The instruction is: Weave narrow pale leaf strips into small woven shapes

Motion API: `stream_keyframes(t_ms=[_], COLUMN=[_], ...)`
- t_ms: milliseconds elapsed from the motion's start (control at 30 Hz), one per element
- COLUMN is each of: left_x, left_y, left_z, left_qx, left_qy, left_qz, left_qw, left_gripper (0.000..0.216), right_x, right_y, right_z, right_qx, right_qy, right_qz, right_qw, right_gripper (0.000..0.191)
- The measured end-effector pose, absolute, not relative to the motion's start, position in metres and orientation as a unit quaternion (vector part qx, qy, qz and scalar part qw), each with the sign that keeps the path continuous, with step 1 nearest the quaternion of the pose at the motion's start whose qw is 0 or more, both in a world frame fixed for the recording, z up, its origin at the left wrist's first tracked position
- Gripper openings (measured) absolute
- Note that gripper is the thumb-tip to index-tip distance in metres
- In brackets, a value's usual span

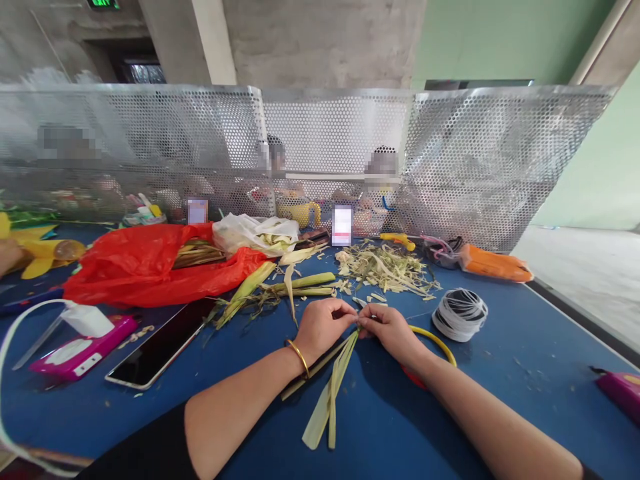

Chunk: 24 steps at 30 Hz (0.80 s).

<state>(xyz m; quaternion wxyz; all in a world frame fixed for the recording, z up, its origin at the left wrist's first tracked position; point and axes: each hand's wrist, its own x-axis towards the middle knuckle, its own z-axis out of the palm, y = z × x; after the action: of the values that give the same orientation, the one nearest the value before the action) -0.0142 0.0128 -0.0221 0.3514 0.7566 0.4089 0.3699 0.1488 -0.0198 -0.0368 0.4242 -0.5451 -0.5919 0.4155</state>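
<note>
My left hand, with a gold bangle at the wrist, pinches the top of a bundle of pale green husk strips. My right hand meets it fingertip to fingertip, pinching the same end. The strips hang down toward me, spread at their lower ends. A fine thread seems to run from the right fingers toward a ball of white string. Under my right forearm lies a yellow loop with a red part, mostly hidden. What exactly sits between the fingertips is too small to make out.
A heap of husk scraps lies beyond my hands. To the left are husk stalks, a red plastic bag, a phone and a magenta power strip. An orange packet lies right, before a perforated metal screen.
</note>
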Motion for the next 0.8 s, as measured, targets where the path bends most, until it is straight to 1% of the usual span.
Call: stream_keyframes(t_ms=[300,400,467,533,600,700,800], left_x=[-0.015,-0.013,-0.013,-0.012,-0.013,-0.015,-0.015], left_y=[0.020,0.020,0.020,0.022,0.025,0.030,0.031], left_z=[-0.023,-0.025,-0.026,-0.029,-0.033,-0.039,-0.040], left_qx=[0.688,0.628,0.600,0.595,0.604,0.614,0.595], left_qy=[0.409,0.416,0.415,0.425,0.449,0.482,0.490], left_qz=[0.371,0.376,0.382,0.389,0.389,0.386,0.387], left_qw=[0.472,0.540,0.567,0.561,0.530,0.492,0.505], left_gripper=[0.007,0.010,0.012,0.013,0.014,0.014,0.014], right_x=[0.148,0.149,0.150,0.151,0.150,0.149,0.147], right_y=[-0.020,-0.021,-0.022,-0.025,-0.027,-0.030,-0.030], right_z=[-0.030,-0.029,-0.027,-0.023,-0.019,-0.015,-0.016], right_qx=[-0.530,-0.531,-0.532,-0.529,-0.509,-0.437,-0.390], right_qy=[-0.536,-0.523,-0.519,-0.517,-0.519,-0.512,-0.501], right_qz=[0.474,0.476,0.468,0.456,0.460,0.529,0.584], right_qw=[0.454,0.466,0.479,0.494,0.510,0.517,0.505], right_gripper=[0.022,0.021,0.019,0.018,0.020,0.020,0.019])
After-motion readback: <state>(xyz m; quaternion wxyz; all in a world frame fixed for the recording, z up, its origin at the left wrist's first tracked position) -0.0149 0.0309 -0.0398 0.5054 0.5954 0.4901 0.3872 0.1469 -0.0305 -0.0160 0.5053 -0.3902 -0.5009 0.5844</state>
